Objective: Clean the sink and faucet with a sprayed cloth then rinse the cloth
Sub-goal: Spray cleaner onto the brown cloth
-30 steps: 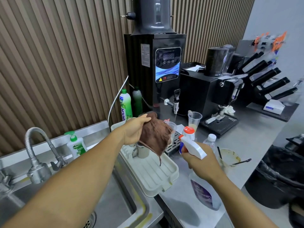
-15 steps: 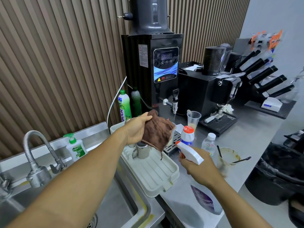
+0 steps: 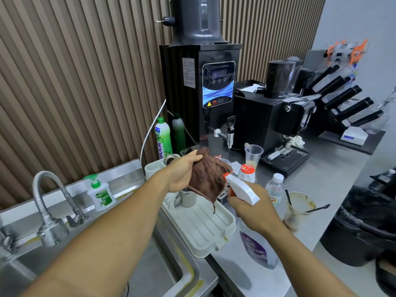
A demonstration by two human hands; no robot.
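Holding the soft, crumpled brown cloth (image 3: pixel 206 179) bunched in your left hand (image 3: pixel 182 173), above the ribbed white plastic tray (image 3: pixel 203 230), you squeeze the white spray bottle (image 3: pixel 241 189) in your right hand (image 3: pixel 255 213). Cloth looks light and floppy; grip its top edge.

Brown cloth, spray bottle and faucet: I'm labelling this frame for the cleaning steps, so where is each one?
brown cloth (image 3: pixel 206 179): head view, middle of the hanging fabric.
spray bottle (image 3: pixel 241 188): head view, white trigger head.
faucet (image 3: pixel 46 190): head view, curved flexible metal neck.
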